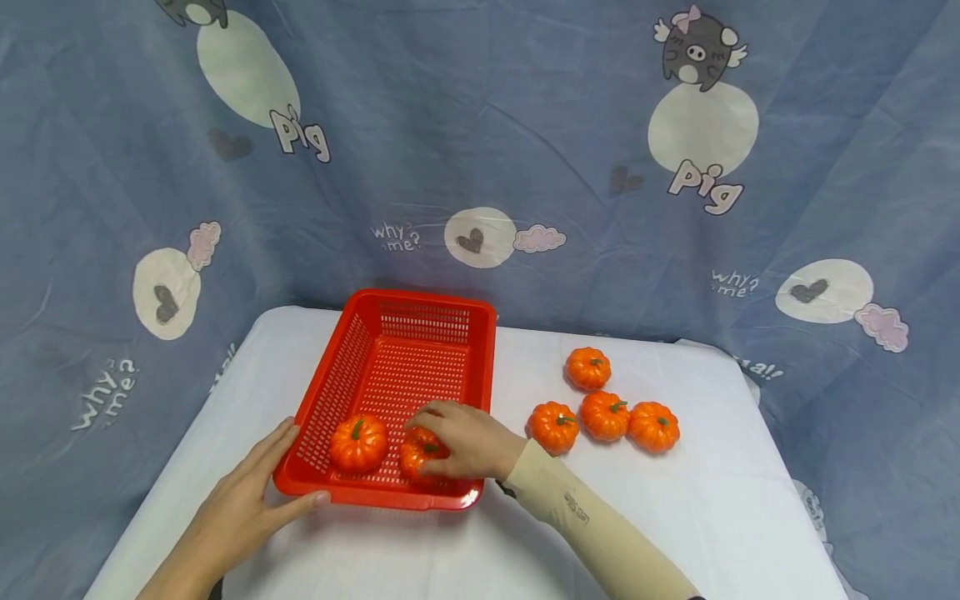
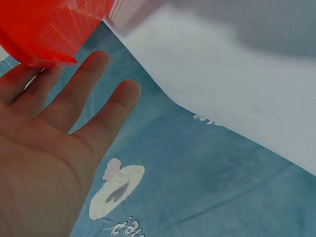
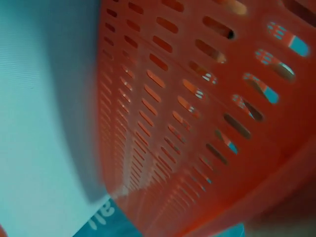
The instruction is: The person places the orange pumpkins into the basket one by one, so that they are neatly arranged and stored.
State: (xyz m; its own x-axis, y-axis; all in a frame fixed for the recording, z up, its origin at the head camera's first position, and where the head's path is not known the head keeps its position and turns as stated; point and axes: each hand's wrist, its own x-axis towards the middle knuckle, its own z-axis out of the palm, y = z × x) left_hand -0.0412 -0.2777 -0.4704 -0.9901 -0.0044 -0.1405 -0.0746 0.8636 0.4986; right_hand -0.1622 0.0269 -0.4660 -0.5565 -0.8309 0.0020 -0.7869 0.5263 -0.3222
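A red perforated basket [image 1: 450, 312] stands on the white table [image 1: 487, 542]. Inside it, near the front, lies one small orange pumpkin [image 1: 358, 442]. My right hand [image 1: 461, 437] reaches over the basket's right rim and curls its fingers round a second pumpkin [image 1: 415, 455] beside the first. My left hand [image 1: 251, 492] lies flat with straight fingers against the basket's front left corner, thumb along the front rim. The left wrist view shows that open palm [image 2: 54, 133] below the basket's corner [image 2: 44, 29]. The right wrist view is filled by the basket's slotted wall [image 3: 187, 123].
Several more orange pumpkins [image 1: 603, 414] lie in a loose cluster on the table to the right of the basket. A blue cartoon-print cloth [image 1: 480, 150] hangs behind and drapes round the table's edges.
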